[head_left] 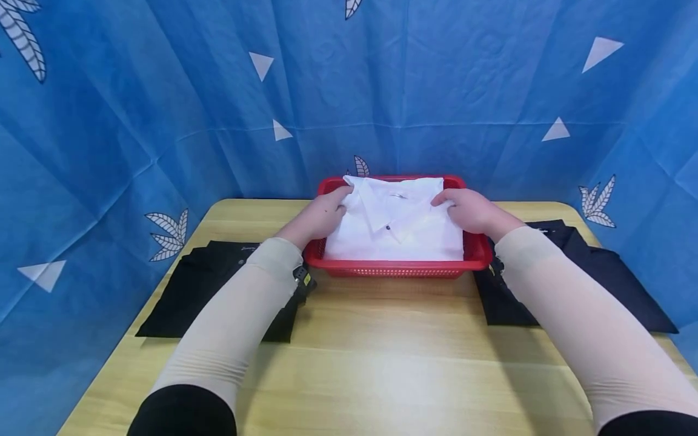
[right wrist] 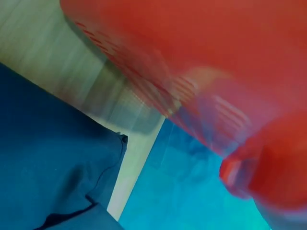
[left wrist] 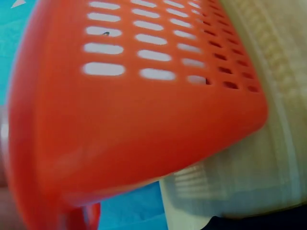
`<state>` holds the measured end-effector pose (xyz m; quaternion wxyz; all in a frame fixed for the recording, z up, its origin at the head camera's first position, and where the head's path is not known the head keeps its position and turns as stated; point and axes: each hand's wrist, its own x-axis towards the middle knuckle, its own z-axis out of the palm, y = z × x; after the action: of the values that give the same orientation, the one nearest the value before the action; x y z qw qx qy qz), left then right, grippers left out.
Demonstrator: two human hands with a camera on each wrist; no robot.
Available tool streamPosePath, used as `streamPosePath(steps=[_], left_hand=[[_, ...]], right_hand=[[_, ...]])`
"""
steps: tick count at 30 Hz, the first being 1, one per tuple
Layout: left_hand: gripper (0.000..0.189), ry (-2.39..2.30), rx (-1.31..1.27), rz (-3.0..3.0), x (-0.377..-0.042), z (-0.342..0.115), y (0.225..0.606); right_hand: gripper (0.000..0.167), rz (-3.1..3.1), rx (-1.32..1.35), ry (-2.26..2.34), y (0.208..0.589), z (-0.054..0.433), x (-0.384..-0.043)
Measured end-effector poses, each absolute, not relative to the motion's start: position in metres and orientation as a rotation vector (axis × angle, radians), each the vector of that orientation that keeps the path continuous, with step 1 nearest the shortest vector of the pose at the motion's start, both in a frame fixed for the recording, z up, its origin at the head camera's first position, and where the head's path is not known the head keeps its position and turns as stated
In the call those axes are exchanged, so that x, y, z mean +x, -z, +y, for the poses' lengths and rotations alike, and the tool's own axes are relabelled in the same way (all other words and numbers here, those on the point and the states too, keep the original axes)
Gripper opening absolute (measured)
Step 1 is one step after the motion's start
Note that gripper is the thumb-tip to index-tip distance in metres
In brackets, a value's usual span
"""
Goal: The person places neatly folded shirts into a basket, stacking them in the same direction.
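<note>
A folded white collared shirt (head_left: 414, 233) lies in a red plastic basket (head_left: 400, 264) at the table's far side, its collar and a dark button facing up. At its far left edge, my left hand (head_left: 323, 213) pinches the cloth between thumb and fingers. My right hand (head_left: 471, 211) grips the opposite edge, its fingertips on the white fabric. Both hands reach over the basket's rim. The left wrist view is filled by the slotted basket wall (left wrist: 120, 120), with white cloth showing through the slots. Basket plastic (right wrist: 192, 38) also covers much of the right wrist view, blurred.
A folded black garment (head_left: 191, 297) lies on the wooden table (head_left: 382, 351) left of the basket, partly under my left forearm. Another folded black garment (head_left: 605, 284) lies to the right, partly behind my right forearm. A blue patterned curtain (head_left: 425, 79) hangs behind the table.
</note>
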<state>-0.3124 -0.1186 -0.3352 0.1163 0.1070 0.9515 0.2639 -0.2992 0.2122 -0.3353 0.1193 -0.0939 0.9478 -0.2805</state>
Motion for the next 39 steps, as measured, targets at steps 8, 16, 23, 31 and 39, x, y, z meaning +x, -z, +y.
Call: streamPosePath(steps=[8,16,23,31,39], left_hand=[[0.079,-0.656,0.336,2.805,-0.309,-0.115,0.347],[0.093,-0.496,0.310,2.873,-0.307,-0.108,0.352],[0.102,-0.427,0.305,2.958,-0.301,-0.104,0.362],[0.099,-0.310,0.457,3.073,-0.297,-0.104,0.371],[0.094,-0.354,0.546,3.148,-0.293,-0.109,0.373]], right_hand=[[0.063,2.786,-0.319,0.675,0.345,0.200,-0.300],[0.070,2.827,-0.300,0.608,0.352,0.198,-0.297],[0.074,2.884,-0.343,0.473,0.359,0.193,-0.292],[0.067,2.913,-0.365,0.401,0.366,0.193,-0.287],[0.059,2.988,-0.458,0.376,0.371,0.191,-0.284]])
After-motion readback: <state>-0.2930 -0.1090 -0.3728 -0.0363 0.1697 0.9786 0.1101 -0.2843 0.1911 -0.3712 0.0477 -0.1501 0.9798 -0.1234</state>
